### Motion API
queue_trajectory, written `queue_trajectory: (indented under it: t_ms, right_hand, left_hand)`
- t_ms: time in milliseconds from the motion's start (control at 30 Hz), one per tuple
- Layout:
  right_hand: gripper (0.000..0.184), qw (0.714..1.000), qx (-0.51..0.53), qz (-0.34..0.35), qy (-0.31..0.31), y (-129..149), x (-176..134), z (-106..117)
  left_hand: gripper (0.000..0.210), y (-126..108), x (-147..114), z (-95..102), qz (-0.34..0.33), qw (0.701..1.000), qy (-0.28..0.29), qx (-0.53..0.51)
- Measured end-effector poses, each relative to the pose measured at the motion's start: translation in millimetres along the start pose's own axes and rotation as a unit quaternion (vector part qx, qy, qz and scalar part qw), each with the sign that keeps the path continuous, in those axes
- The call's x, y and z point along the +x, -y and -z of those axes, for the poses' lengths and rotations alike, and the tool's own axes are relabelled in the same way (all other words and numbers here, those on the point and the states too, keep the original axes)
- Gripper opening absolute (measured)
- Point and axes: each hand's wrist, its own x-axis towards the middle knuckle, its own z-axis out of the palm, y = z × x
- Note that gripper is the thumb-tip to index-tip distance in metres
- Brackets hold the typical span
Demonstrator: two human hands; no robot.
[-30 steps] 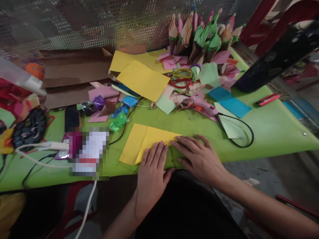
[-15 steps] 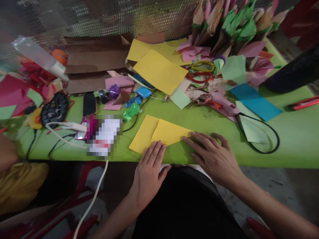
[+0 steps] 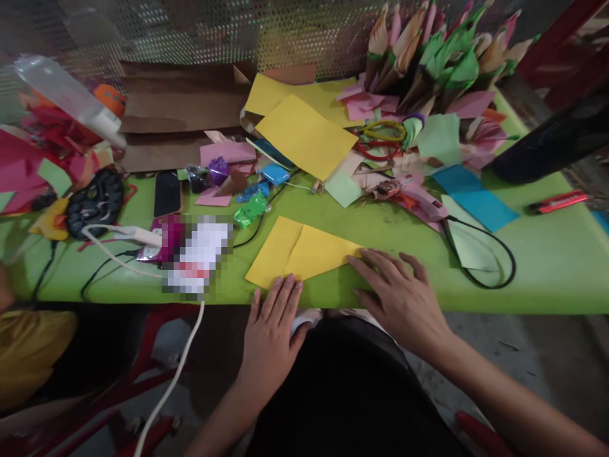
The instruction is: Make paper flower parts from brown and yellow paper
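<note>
— Paper (image 3: pixel 307 251), yellow, folded: where?
— Flat on green table (image 3: pixel 547 273); touched at near edge by left hand (image 3: pixel 272 339), straight-fingered, gripping nothing, and at right tip by right hand (image 3: pixel 403 295), loosely spread, likewise.
— Lettering?
— On red tube (image 3: pixel 559 202), pale marks, too blurred to read.

Between my hands, left (image 3: pixel 270 330) and right (image 3: pixel 404 301), a short stretch of green tabletop (image 3: pixel 561 260) lets me slide along the near edge of the folded yellow paper (image 3: pixel 321 251). Beyond the paper, I have a shallow band to cross before the green plastic packet (image 3: pixel 252 211) and the pink glue gun (image 3: pixel 425 198) block me. To my left the gap is narrow: a pixelated white object (image 3: pixel 202 257) sits there, its white cord (image 3: pixel 183 368) dropping past the table edge. On my right, the glue gun's looped black cable (image 3: pixel 514 263) could snag my wrist; past it, room widens toward the dark bottle (image 3: pixel 547 149).
</note>
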Motion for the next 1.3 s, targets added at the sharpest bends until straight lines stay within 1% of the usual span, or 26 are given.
queue_trajectory:
  t_ms: [67,167,233,267,333,400,467,533,600,700,767,867,933,1000,1067,1100,1133,1167,1233,1300]
  right_hand:
    - [0.044,1.000,0.013,0.012,0.003,16,4,-1]
    - [0.048,0.995,0.051,0.082,0.032,39,10,-6]
    - [0.049,0.991,0.065,0.108,0.048,45,12,-9]
    - [0.049,0.991,0.067,0.106,0.052,44,12,-10]
    - [0.049,0.994,0.060,0.076,0.055,33,8,-9]
    - [0.051,0.997,0.042,0.031,0.049,16,0,-6]
    - [0.052,0.999,0.016,-0.007,0.027,-2,-7,-1]
    - [0.050,1.000,-0.001,-0.022,0.002,-16,-11,5]
    - [0.043,1.000,0.002,-0.022,-0.013,-24,-8,9]
    - [0.035,0.999,0.032,-0.022,-0.031,-24,11,10]
    - [0.034,0.998,0.050,-0.018,-0.028,-20,28,7]
    - [0.040,0.999,0.045,-0.009,0.000,-10,51,-1]
    - [0.047,0.999,0.034,-0.012,0.020,-4,59,-7]
    - [0.053,0.999,0.038,-0.021,0.033,0,63,-12]
    - [0.053,0.998,0.053,-0.030,0.033,1,62,-15]
    - [0.052,0.997,0.061,-0.034,0.029,2,61,-16]
    - [0.050,0.997,0.069,-0.035,0.025,1,60,-16]
    - [0.049,0.996,0.077,-0.035,0.022,1,59,-16]
    - [0.047,0.995,0.087,-0.035,0.018,2,58,-16]
    - [0.047,0.995,0.087,-0.046,0.017,2,57,-15]
  left_hand:
    - [0.064,0,1,-0.7,-0.002,1.000,-0.011,-0.002]
    - [0.067,1,1,-1.7,-0.006,1.000,-0.021,-0.005]
    - [0.069,2,1,-2.0,-0.013,1.000,-0.027,-0.005]
    - [0.071,3,1,-2.0,-0.018,0.999,-0.030,-0.006]
    - [0.073,5,1,-1.7,-0.025,0.999,-0.033,-0.007]
    - [0.073,7,2,-1.4,-0.026,0.999,-0.032,-0.007]
    - [0.074,8,2,-1.4,-0.027,0.999,-0.033,-0.007]
    - [0.074,9,3,-1.5,-0.031,0.999,-0.041,-0.011]
    - [0.070,9,4,-1.5,-0.032,0.998,-0.050,-0.022]
    - [0.056,9,6,0.2,-0.037,0.997,-0.054,-0.050]
    - [0.048,10,8,2.6,-0.050,0.995,-0.050,-0.073]
    - [0.042,14,11,6.9,-0.075,0.991,-0.043,-0.106]
    - [0.039,19,14,9.6,-0.083,0.987,-0.048,-0.126]
    - [0.035,24,20,12.1,-0.069,0.986,-0.063,-0.141]
    - [0.032,28,31,14.2,-0.021,0.988,-0.079,-0.134]
    - [0.033,29,37,15.1,0.011,0.989,-0.090,-0.115]
    - [0.039,30,45,16.0,0.042,0.991,-0.092,-0.091]
    - [0.049,31,52,16.9,0.069,0.992,-0.082,-0.071]
    - [0.066,30,68,18.6,0.093,0.994,-0.044,-0.040]
    - [0.075,30,80,20.4,0.108,0.994,-0.005,-0.023]
